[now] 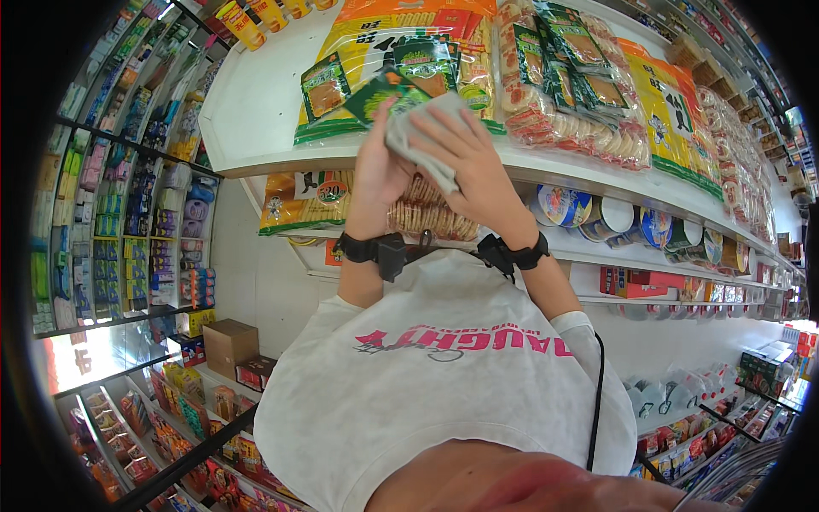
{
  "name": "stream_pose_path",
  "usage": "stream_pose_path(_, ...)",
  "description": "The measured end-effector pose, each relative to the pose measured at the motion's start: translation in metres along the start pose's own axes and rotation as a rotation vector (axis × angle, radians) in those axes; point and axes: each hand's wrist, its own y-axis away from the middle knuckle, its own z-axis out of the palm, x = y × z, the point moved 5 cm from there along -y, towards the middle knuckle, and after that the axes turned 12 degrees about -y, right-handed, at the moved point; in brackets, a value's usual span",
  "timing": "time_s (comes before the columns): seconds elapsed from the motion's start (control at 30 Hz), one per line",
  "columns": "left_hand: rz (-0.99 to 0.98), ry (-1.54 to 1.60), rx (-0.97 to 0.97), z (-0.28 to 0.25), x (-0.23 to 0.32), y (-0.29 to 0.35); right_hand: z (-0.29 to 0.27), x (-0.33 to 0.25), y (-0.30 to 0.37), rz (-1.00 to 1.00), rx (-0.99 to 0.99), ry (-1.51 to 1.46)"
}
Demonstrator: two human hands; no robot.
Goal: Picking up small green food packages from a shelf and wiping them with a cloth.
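My left hand (375,175) grips a small green packet (373,96) and holds it up in front of the shelf. With its fingers stretched across a light grey cloth (399,135), my right hand (479,166) presses the cloth against the packet, hiding much of it. Similar flat green packets lie behind: one packet (326,85) sits at the left on a big yellow bag of crackers (337,34), and another packet (425,64) is just behind my hands. Several more packets (573,38) rest on a clear bag of crackers (597,136) to the right.
A white shelf (247,111) carries the bags, with another yellow bag (661,111) farther right. Below are round tubs (563,205) and a yellow cracker bag (303,200). Yellow bottles (241,26) stand at the far left. Racks of goods (128,188) line the left side.
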Motion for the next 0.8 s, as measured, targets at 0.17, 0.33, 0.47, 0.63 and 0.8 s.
stream_pose_path(0.17, 0.127, 0.171, 0.083, -0.008, 0.023, -0.001, 0.006, -0.004, 0.015, -0.089, -0.209, -0.138)
stream_pose_path(0.33, 0.327, -0.089, 0.221, 0.003, 0.032, 0.018, -0.016, 0.036, 0.027, 0.475, 0.554, -0.676)
stream_pose_path(0.47, 0.379, -0.566, 0.189, 0.022, 0.034, 0.021, -0.002, 0.05, 0.032, 0.671, 0.641, -0.988)
stream_pose_path(0.63, 0.494, -0.616, 0.118, 0.027, 0.03, 0.013, 0.013, 0.052, 0.037, 0.682, 0.438, -0.88)
stream_pose_path(0.8, 0.366, -0.62, 0.037, 0.019, 0.01, 0.008, 0.003, 0.065, 0.033, 0.637, 0.579, -0.758)
